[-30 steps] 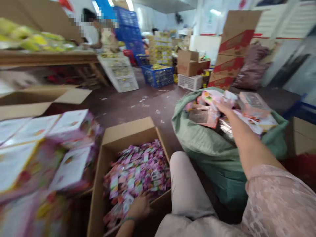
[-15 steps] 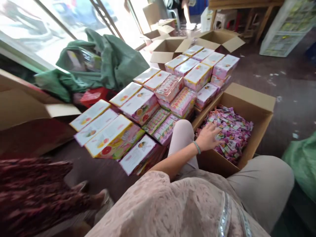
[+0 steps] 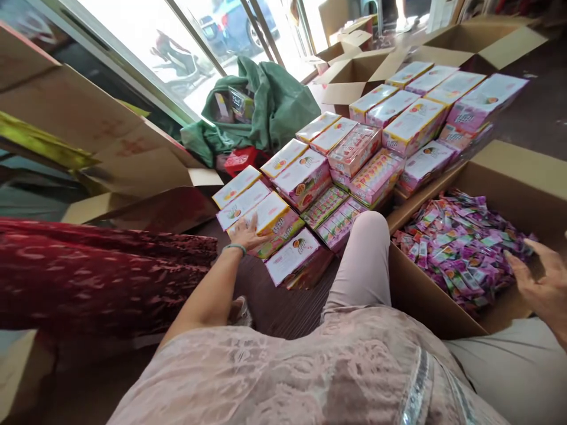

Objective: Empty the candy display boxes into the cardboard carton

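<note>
My left hand (image 3: 246, 234), with a green band at the wrist, lies with fingers spread on the near end of a yellow-edged fruit-print box (image 3: 270, 211). That box sits among rows of similar boxes, a purple-edged box (image 3: 295, 255) just in front of it. At the right, my right hand (image 3: 543, 274) is over the near right side of an open carton (image 3: 436, 283), fingers apart and nothing seen in them. Heaped inside the carton are many small purple and pink sachets (image 3: 469, 245). Between the rows, two trays of wrapped packs (image 3: 339, 221) show their tops.
Open cartons (image 3: 361, 74) stand behind the boxes. A green sack (image 3: 283, 97) slumps by the window with a red bag (image 3: 243, 160) beside it. Left of me is a person's dark red patterned garment (image 3: 101, 274), with a large open carton (image 3: 146, 171) behind it.
My left hand has left the sachets in the carton and moved left onto the fruit-print box. My right hand has come into view at the right. The view has swung left.
</note>
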The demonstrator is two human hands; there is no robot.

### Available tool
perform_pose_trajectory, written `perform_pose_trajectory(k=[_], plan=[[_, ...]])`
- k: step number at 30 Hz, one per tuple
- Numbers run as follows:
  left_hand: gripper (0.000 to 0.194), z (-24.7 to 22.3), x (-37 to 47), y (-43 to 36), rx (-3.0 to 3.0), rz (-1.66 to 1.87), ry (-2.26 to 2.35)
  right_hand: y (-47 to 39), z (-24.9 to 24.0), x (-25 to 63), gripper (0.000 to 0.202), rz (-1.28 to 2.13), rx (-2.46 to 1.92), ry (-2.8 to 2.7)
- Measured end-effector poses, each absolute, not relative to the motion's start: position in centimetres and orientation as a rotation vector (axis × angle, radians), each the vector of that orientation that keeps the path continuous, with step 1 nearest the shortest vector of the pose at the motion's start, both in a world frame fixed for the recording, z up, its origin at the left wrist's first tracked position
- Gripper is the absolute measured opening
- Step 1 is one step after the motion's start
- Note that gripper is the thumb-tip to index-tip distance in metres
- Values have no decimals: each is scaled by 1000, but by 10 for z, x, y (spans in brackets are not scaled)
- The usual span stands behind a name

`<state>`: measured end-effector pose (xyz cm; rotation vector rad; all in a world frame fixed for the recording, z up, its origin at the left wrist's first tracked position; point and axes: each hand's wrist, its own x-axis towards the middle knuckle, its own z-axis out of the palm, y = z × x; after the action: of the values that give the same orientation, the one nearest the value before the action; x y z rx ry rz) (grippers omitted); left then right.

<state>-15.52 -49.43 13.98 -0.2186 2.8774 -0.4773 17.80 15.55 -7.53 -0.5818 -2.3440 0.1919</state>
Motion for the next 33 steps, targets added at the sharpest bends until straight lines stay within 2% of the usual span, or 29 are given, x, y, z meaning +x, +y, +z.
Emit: perform_pose_trajectory(k=[4,8,12,15,17,22,25,28,33], plan=[[130,143,-171,-513,-120,-437,2847,148,-88,159,63,162,-442,-2321],[141,159,-199,-513,-160,-320,2809,146,-108,155,67,134,-380,-2344],[149,156,-200,-503,-192,-373,2836,145,-132,163,53,160,-376,-2380],[135,154,-187,-495,-128,-436,2857,146,-142,167,37,189,-444,-2410],[121,155,-178,-488,-112,-389,2894,147,-142,167,35,187,-426,-2390],[94,158,-164,-466,-185,-3,3047,141,-129,161,48,195,-325,-2367],[89,160,-155,-447,-230,525,3033,130,-114,155,45,333,-335,-2344],[86,167,-138,-421,-262,1177,2747,112,-94,143,43,668,-393,-2317],[59,173,-116,-354,-163,1618,2317,69,-42,110,54,1436,-516,-2249]])
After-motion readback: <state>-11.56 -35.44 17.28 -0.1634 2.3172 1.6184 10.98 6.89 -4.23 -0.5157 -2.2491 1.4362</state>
